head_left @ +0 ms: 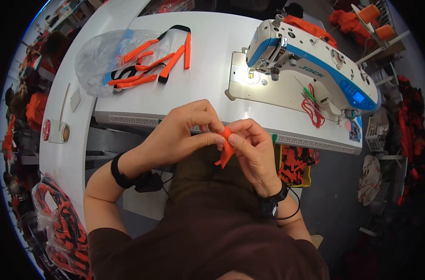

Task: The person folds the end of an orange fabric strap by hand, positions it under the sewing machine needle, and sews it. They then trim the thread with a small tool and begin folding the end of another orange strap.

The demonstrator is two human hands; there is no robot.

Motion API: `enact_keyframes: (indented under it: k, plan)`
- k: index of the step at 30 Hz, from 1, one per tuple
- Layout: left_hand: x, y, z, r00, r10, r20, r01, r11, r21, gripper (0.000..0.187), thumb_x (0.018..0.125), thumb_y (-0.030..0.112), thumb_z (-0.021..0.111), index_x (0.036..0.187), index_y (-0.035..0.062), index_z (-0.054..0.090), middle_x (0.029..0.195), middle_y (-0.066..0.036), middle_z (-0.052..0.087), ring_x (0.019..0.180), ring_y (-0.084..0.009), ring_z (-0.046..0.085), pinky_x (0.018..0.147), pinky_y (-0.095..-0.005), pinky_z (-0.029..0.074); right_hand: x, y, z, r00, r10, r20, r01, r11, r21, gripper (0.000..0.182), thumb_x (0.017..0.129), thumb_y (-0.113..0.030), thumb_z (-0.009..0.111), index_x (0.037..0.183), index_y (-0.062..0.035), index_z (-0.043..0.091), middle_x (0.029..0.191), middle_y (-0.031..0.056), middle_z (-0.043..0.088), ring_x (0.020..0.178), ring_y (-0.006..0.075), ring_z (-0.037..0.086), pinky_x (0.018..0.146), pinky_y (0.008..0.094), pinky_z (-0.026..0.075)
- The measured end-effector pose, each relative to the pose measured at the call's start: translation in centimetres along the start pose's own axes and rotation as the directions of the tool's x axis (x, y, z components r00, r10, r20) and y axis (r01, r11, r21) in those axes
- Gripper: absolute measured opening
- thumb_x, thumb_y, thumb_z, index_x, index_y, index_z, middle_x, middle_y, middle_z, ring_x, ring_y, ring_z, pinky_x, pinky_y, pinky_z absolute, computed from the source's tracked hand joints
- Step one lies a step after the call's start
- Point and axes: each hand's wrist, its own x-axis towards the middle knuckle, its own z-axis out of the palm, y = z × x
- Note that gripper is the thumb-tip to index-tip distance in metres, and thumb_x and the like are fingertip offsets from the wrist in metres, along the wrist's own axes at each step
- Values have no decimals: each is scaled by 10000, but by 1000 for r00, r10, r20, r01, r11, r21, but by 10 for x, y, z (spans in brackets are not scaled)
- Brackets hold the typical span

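A small orange piece of fabric (227, 151) is pinched between both hands, above my lap and just in front of the table edge. My left hand (197, 127) grips its upper end between thumb and fingers. From the other side, my right hand (250, 145) pinches it with thumb and forefinger; the lower end hangs free. On the white table (208, 56) beyond lie several orange and black fabric strips (173, 63), partly on a clear plastic bag (93, 63). To the right stands a white and blue sewing machine (315, 60) with its lamp lit.
Red cord (312, 112) and green-handled snips (308, 93) lie by the machine. A ruler strip (315, 143) runs along the table's front edge. Below it sits a yellow crate (308, 173) of orange and black pieces. A glass jar (58, 131) and a bagged bundle (63, 224) are at left.
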Motion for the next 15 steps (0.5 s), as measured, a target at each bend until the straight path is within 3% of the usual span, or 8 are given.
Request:
enact_keyframes:
  k: [3, 6, 8, 10, 13, 15]
  plan:
    - [0, -6, 4, 999, 19, -31, -21, 998, -66, 87, 981, 103, 757, 993, 19, 739, 939, -69, 641, 867, -198, 663, 801, -336, 512, 2, -3, 1, 996, 69, 49, -76, 985, 155, 138, 1054, -24, 687, 1183, 20, 663, 1109, 146, 763, 948, 199, 771, 878, 311, 636]
    - [0, -6, 6, 996, 49, -68, -53, 997, -55, 96, 973, 106, 771, 1009, 21, 745, 956, -73, 641, 850, -201, 664, 808, -330, 517, 2, -4, 2, 998, 60, 23, -62, 991, 115, 177, 1061, -46, 684, 1220, 28, 666, 1141, 164, 757, 952, 230, 775, 888, 344, 650]
    - [-1, -4, 5, 999, -25, -35, 18, 985, -173, 107, 975, 109, 769, 1033, 19, 753, 983, -65, 646, 879, -187, 666, 821, -326, 521, 0, -5, 0, 999, 53, 13, -53, 995, 85, 199, 1067, -57, 679, 1246, 30, 668, 1138, 161, 757, 958, 232, 776, 894, 348, 651]
    - [-1, -2, 3, 999, -32, -15, 29, 987, -158, 108, 979, 99, 773, 1055, 23, 764, 999, -53, 631, 904, -170, 644, 840, -315, 514, 0, -6, -3, 999, 47, 5, -47, 997, 54, 221, 1073, -68, 673, 1272, 31, 669, 1136, 159, 757, 964, 234, 778, 900, 351, 651]
    - [0, -2, 1, 1000, -1, 2, 2, 997, -75, 147, 957, 93, 804, 1089, 31, 779, 1011, -40, 618, 923, -156, 618, 851, -306, 504, -1, -12, -8, 992, 126, 10, -126, 980, 152, 262, 1090, -103, 658, 1315, 30, 670, 1125, 152, 759, 936, 222, 784, 856, 347, 665]
    - [0, -2, 3, 999, 35, 1, -35, 999, -7, 185, 932, 96, 832, 1101, 36, 783, 1009, -40, 620, 917, -159, 614, 844, -306, 501, -2, -17, -8, 973, 219, 68, -229, 939, 256, 227, 1107, -139, 640, 1265, 21, 665, 1101, 153, 757, 884, 205, 787, 784, 327, 673]
